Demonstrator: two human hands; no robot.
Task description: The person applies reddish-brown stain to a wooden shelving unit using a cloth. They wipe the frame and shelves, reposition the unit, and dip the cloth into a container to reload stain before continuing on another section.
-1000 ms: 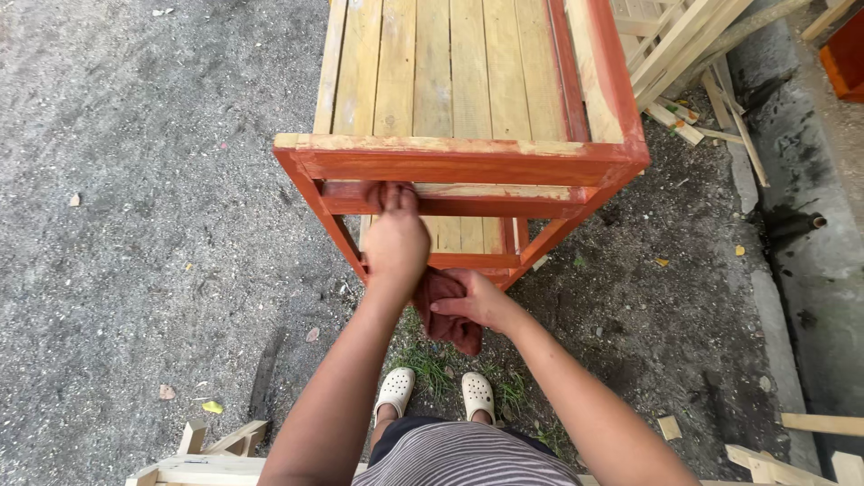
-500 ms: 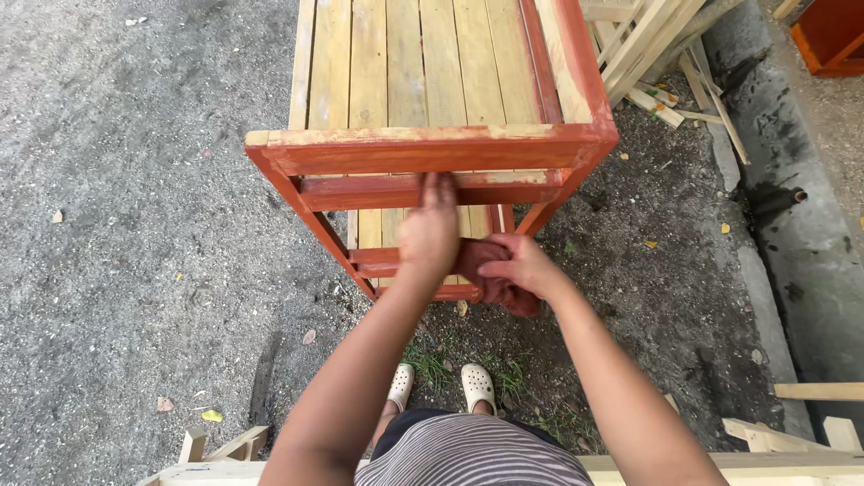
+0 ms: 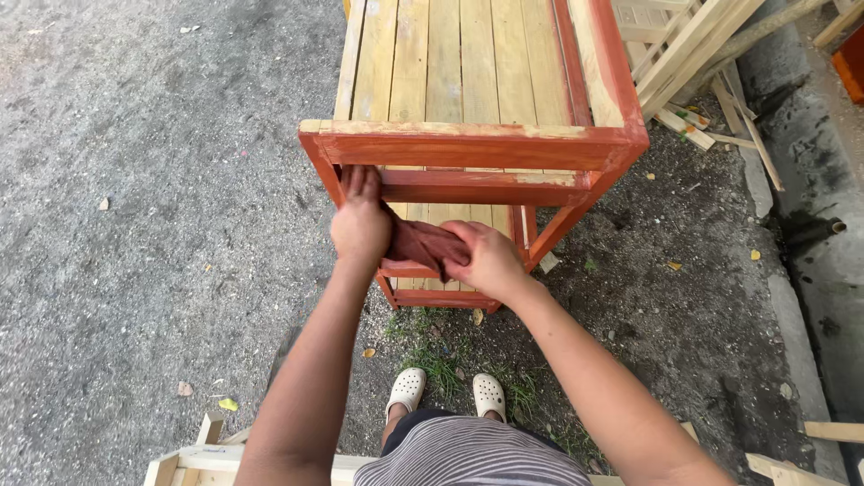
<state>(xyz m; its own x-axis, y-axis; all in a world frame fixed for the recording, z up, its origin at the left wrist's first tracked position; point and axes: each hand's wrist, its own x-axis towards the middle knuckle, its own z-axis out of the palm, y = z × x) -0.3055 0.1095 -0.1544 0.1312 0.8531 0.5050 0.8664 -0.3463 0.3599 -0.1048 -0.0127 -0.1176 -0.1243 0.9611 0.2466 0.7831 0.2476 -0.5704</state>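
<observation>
I stand at the short end of a wooden frame (image 3: 477,144), a slatted piece with bare pale boards on top and rails stained red-brown. Its long axis runs straight away from me; the end rails run crosswise, left to right.

My left hand (image 3: 360,220) is closed over one end of a red-brown rag (image 3: 423,243), fingers pointing up toward the second cross rail (image 3: 481,187) and reaching its left end by the corner post. My right hand (image 3: 486,256) grips the rag's other end, curled shut, lower and nearer to me, just above the lower rail (image 3: 423,270). The rag stretches between the two hands, in front of the frame's end and between the upper and lower rails. I cannot tell whether it presses on the wood. The left hand is the nearer one to the second rail; the right is nearer to the lower one.

The frame stands on bare ground: grey gravel (image 3: 153,207) to the left, dark soil with a grass tuft (image 3: 441,351) by my pale shoes (image 3: 450,391). Loose timber offcuts (image 3: 711,90) lie at the upper right, beside a concrete edge (image 3: 810,225). Another unpainted wooden piece (image 3: 193,459) sits at the lower left.
</observation>
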